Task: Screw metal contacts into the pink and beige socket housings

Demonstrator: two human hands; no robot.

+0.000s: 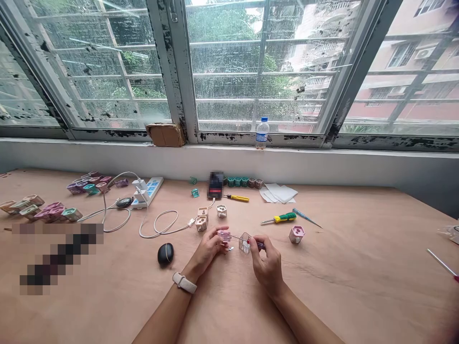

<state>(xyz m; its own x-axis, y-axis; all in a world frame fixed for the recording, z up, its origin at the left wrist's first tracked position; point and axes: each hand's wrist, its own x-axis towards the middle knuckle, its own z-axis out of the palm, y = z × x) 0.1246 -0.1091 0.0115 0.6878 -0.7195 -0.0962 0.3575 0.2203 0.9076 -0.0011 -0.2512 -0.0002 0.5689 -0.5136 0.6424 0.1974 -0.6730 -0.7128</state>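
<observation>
My left hand pinches a small pink plastic part just above the wooden table. My right hand grips a thin screwdriver whose shaft points left into the pink part. A small clear hexagonal cover stands on the table between the hands, right by the screwdriver. A tiny white piece lies below the pink part. My left wrist wears a pale band.
Around lie a pink hexagonal sharpener, three beige ones, a green-yellow screwdriver, tweezers, a black oval case, a power strip with cables, a phone, paper sheets and groups of sharpeners at left.
</observation>
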